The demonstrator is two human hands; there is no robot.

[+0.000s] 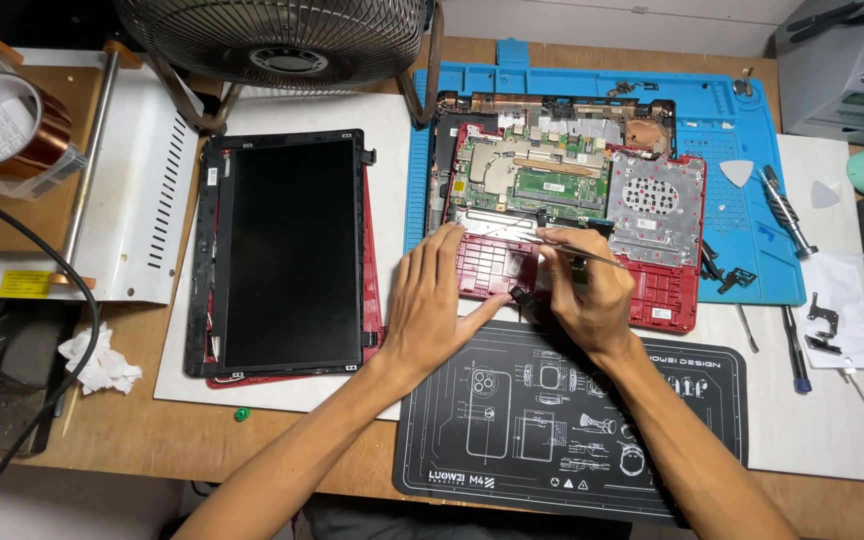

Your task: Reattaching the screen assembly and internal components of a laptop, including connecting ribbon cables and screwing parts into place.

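Wooden workbench (132,440) holds an opened red plastic laptop base (572,210) on a blue silicone mat (742,150). Left hand (437,300) lies flat, fingers spread, on its front edge; right hand (582,290) pinches thin metal tweezers (592,255) just beside those fingertips.

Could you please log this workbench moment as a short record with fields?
left hand: flat on the front edge of the opened red laptop base
right hand: holds metal tweezers over the base, tips pointing left
laptop base: lies on a blue work mat, circuit board exposed
screen panel: detached, lying to the left on a white sheet
black mat: under the forearms
fan: at the far edge
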